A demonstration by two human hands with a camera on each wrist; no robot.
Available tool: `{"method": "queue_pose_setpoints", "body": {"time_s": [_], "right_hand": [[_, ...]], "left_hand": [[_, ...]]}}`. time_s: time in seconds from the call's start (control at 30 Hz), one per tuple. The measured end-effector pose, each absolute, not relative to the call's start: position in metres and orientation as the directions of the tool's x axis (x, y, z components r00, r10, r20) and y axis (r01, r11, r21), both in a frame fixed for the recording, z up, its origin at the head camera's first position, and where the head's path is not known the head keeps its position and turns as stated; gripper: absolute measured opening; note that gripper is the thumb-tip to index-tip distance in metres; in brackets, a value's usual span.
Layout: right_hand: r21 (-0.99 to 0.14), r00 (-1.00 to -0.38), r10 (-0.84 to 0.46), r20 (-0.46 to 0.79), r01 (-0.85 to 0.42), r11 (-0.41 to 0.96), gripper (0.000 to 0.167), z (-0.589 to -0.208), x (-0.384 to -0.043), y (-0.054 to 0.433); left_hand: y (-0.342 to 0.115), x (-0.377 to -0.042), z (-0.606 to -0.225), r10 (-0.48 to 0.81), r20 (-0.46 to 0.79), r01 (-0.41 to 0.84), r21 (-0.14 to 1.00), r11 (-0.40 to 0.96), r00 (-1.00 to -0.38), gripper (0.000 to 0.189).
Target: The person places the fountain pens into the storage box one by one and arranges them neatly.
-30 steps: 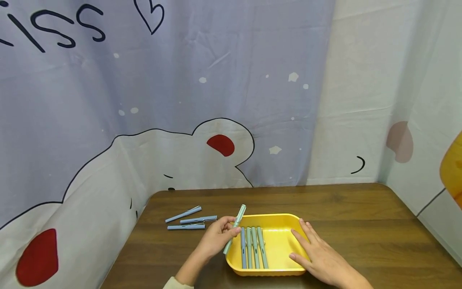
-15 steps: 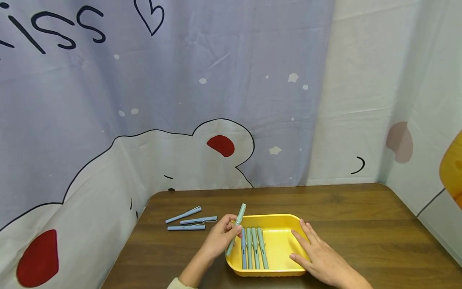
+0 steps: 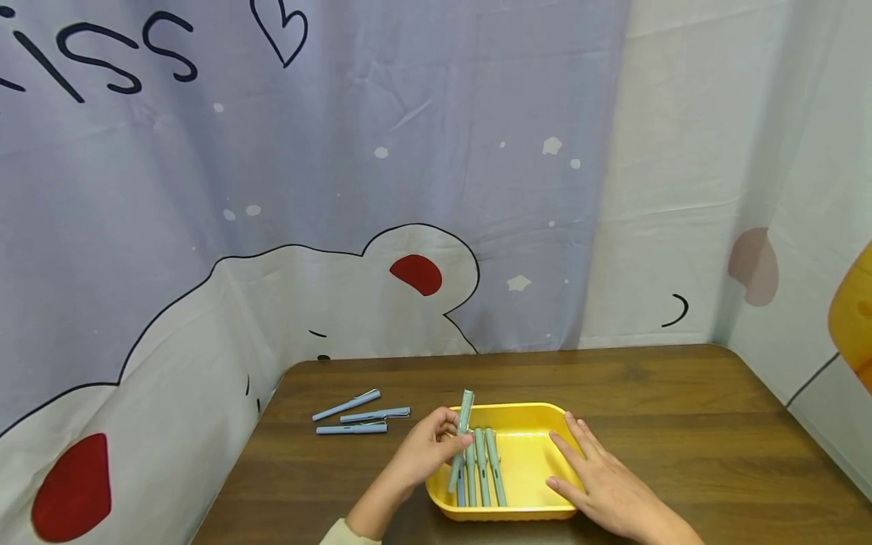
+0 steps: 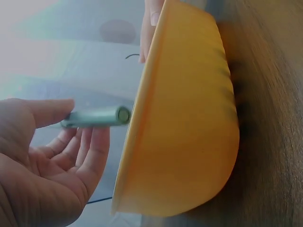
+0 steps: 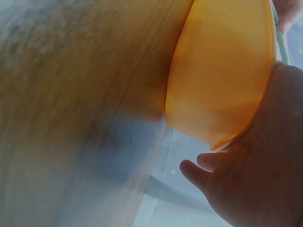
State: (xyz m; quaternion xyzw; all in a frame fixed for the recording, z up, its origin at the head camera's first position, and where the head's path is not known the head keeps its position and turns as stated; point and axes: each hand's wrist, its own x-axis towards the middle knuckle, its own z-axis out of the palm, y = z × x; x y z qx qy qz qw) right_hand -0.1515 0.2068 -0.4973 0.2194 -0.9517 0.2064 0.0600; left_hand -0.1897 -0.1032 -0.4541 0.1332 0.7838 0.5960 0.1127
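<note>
In the head view my left hand point(image 3: 431, 446) pinches a pale green pen point(image 3: 466, 412) between thumb and fingers, tilted over the left part of a yellow tray point(image 3: 538, 513). The left wrist view shows the pen's end point(image 4: 124, 115) close to the tray's rim. Inside the tray, a blue pen point(image 3: 461, 492) and several green pens point(image 3: 481, 462) lie side by side; the held pen partly covers the blue one. My right hand point(image 3: 606, 484) rests with spread, straight fingers on the tray's right rim. In the right wrist view, that hand point(image 5: 265, 170) lies against the tray's edge.
Three blue pens point(image 3: 375, 415) lie on the brown wooden table point(image 3: 647, 393), left of the tray. A printed curtain point(image 3: 422, 151) hangs behind the table's far edge.
My left hand has moved slightly right with the green pen, which now hangs over the blue pen in the tray. The right hand has stayed in place.
</note>
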Motion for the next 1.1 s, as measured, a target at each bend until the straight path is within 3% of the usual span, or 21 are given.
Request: {"method": "queue_pose_setpoints", "body": {"time_s": [0.33,0.73,1.1], "right_hand": [[-0.359,-0.898,-0.391,0.203,-0.440,0.823,0.071,-0.497,-0.152,0.206],[-0.380,-0.894,-0.385,0.229,-0.447,0.810,0.071,-0.499,-0.153,0.207],[-0.359,-0.870,-0.399,0.290,-0.485,0.797,0.063,-0.496,-0.160,0.214]], "left_hand": [[-0.091,-0.193,-0.460,0.370,-0.023,0.070,0.970,0.235,-0.929,0.045],[-0.070,-0.198,-0.464,0.350,-0.036,0.058,0.965,0.257,-0.936,0.031],[-0.055,-0.199,-0.466,0.340,-0.084,0.018,0.958,0.287,-0.936,0.032]]}}
